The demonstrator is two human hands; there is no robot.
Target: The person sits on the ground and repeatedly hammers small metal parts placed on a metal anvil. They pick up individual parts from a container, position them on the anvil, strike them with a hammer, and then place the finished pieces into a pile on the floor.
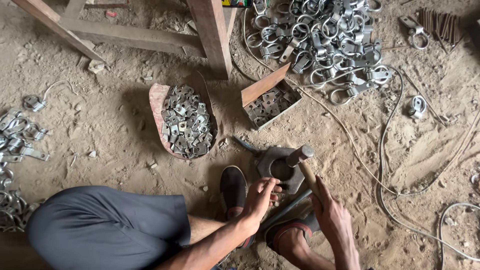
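My right hand (332, 216) grips the wooden handle of a hammer (301, 159), whose steel head rests over a heavy metal block (280, 167) with a round hole, lying on the dirt floor. My left hand (260, 196) reaches to the block's near edge, fingers pinched on something small that I cannot make out. A thin metal rod (286, 210) runs under my hands. My two slippered feet (233, 192) sit on either side of the block.
A curved tray (156, 102) and a small box (264, 87) hold several small metal plates. A large pile of metal ring clamps (325, 40) lies at top right, more clamps (17, 140) at left. Wooden bench legs (212, 35) stand ahead; cables (385, 165) snake on the right.
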